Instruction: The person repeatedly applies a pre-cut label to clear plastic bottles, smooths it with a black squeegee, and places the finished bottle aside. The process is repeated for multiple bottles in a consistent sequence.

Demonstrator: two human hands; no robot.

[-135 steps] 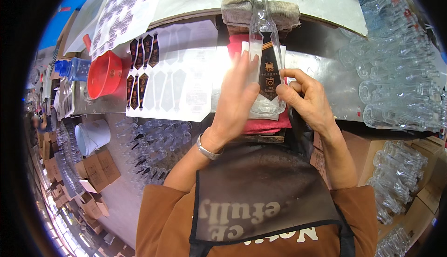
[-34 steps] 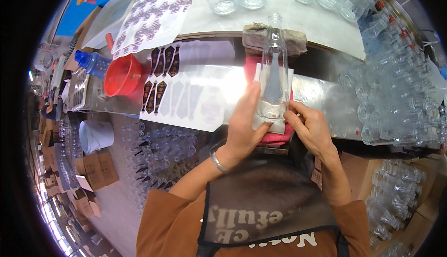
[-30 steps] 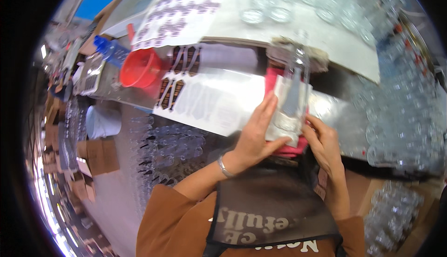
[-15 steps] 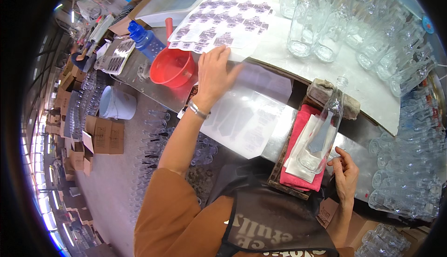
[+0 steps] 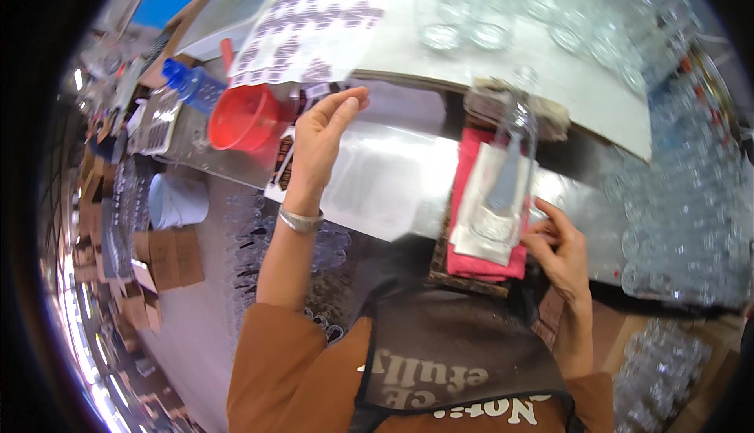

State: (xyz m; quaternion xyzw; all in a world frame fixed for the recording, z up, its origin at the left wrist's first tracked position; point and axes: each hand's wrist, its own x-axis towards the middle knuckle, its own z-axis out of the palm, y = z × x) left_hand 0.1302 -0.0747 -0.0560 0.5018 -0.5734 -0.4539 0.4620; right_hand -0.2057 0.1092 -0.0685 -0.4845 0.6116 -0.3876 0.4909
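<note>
A clear glass bottle [image 5: 525, 131] lies on folded white cloth [image 5: 471, 229] over a pink towel [image 5: 463, 260]; its neck rests on a grey, worn block [image 5: 554, 115]. A grey-blue tapered shape shows through or on its side. My right hand [image 5: 561, 252] is beside the bottle's base, at the towel's edge, fingers loosely bent and apart, with nothing visible in them. My left hand [image 5: 320, 138] is raised above the metal worktop, thumb and fingertips pressed together; anything between them is too small to make out. Nearby lies a sheet of dark-printed labels [image 5: 294, 32].
A red dipper [image 5: 250, 119] and a blue bottle [image 5: 192, 86] stand at the left. Many clear bottles [image 5: 440, 17] crowd the white board [image 5: 581, 91] and the right side [image 5: 675, 229]. A white bucket [image 5: 179, 200] and cardboard box [image 5: 169, 256] sit on the floor.
My left hand has turned, its blurred thumb now closed against the fingertips. My right hand has come closer to the bottle's base, fingers less curled. The whole view has shifted.
</note>
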